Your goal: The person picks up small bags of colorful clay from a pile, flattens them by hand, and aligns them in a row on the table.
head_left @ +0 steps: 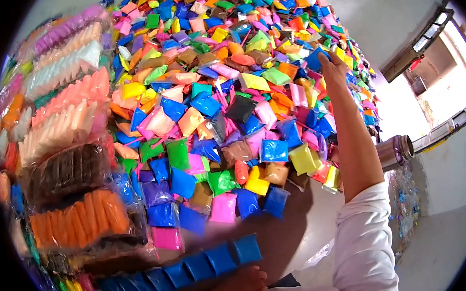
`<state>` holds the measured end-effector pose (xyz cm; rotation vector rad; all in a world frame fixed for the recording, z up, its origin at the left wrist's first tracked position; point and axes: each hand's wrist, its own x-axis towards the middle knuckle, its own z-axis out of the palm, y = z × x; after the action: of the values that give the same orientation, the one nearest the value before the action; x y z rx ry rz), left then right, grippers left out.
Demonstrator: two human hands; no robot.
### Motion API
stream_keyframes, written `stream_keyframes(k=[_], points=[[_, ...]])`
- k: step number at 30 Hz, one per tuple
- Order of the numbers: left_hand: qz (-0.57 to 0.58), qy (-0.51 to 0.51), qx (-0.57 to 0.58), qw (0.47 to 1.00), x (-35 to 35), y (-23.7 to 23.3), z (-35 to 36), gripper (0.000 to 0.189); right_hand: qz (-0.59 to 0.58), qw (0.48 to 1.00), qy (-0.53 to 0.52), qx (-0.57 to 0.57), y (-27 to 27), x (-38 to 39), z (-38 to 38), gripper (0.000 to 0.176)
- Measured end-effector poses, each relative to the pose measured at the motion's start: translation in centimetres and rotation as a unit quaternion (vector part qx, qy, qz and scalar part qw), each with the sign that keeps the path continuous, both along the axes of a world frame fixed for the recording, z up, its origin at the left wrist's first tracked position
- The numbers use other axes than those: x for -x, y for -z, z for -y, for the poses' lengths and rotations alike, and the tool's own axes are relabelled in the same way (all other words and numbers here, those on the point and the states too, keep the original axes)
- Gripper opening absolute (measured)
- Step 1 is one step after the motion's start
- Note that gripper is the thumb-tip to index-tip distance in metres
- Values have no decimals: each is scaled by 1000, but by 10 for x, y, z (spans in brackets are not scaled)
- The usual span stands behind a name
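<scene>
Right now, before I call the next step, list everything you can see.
loose packets: too many to count, mixed colours, heaped from centre to far end
bundled packs: several, purple, white, pink, brown, orange, stacked along the left
blue packet row: one, blue, bottom edge
flask: one, steel, right of the heap
clear bag: one, blue bits inside, below the flask
left hand: one, bottom edge, beside the blue packet row, grip unclear
right hand: one, at a blue packet, heap's far right
</scene>
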<state>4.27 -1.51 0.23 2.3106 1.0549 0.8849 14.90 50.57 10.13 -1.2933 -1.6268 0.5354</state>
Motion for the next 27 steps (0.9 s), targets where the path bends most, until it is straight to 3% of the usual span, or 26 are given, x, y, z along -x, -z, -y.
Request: stream_keyframes(k=[1,3,4,5,7,11,13,18,20,21,24,27], points=[[36,-6,17,999,-1,-1,0,9,-141,981,-86,103,-9,-5,18,25],[109,-17,53,993,-3,-3,2,9,-248,930,-221,157,-13,-17,57,23],[110,-12,53,992,-3,-1,3,9,-231,927,-237,175,-22,-24,91,23],[98,11,122,988,-2,4,4,9,-176,938,-240,175,-4,-40,93,22],[89,35,193,977,3,-4,3,9,-275,888,-278,240,-11,-40,169,22],[111,-49,103,987,2,-13,4,10,-283,868,-302,273,21,-66,267,22],[119,-52,131,983,3,-21,5,13,-215,880,-309,289,36,-78,309,23],[171,-43,165,970,3,-21,8,15,-259,830,-295,397,47,-82,414,23],[208,-57,161,963,0,-23,10,16,-122,829,-297,457,48,-89,446,21],[243,-64,149,956,0,-24,10,18,-179,816,-330,439,55,-86,461,21],[200,-53,182,961,1,-25,9,22,-193,818,-314,442,53,-82,489,22],[185,-62,143,970,-2,-11,10,26,-239,822,-244,455,59,-89,499,24]])
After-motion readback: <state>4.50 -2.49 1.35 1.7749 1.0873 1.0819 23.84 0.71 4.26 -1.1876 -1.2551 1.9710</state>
